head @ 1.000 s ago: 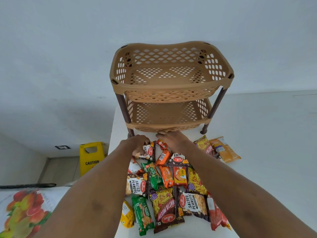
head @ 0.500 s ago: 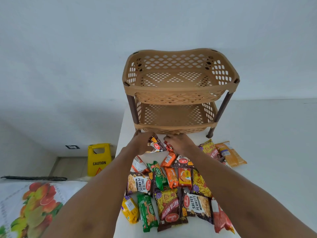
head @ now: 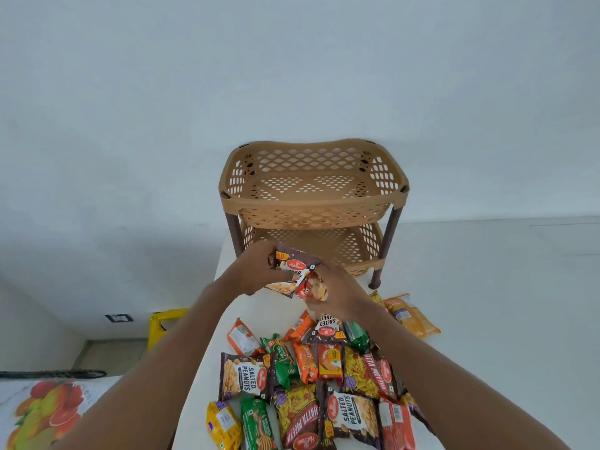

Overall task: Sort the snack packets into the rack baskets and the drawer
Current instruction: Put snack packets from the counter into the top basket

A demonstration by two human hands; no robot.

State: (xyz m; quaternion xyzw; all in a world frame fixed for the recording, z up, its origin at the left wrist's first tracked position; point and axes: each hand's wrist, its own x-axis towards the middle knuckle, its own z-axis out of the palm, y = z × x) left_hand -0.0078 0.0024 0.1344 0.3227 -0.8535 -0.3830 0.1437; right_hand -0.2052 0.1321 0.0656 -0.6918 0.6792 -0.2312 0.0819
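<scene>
A tan two-tier rack stands on the white table, with an upper basket [head: 311, 203] and a lower basket [head: 363, 258], both with nothing in them. My left hand [head: 251, 271] grips a brown salted peanuts packet [head: 293, 266], lifted in front of the lower basket. My right hand [head: 337, 295] holds a small red-orange packet [head: 313, 289] that touches the peanuts packet. Below my hands a pile of snack packets [head: 311, 384] lies on the table. No drawer is in view.
Two orange packets [head: 410, 315] lie at the right of the rack's front leg. The white table's [head: 487, 319] left edge runs beside the pile. A yellow caution sign [head: 164, 323] stands on the floor at the left, and a fruit-print cloth [head: 42, 414] is at the lower left.
Both hands have risen off the pile, each with a packet, to the front of the lower basket. The view has tilted, so the rack sits lower in frame.
</scene>
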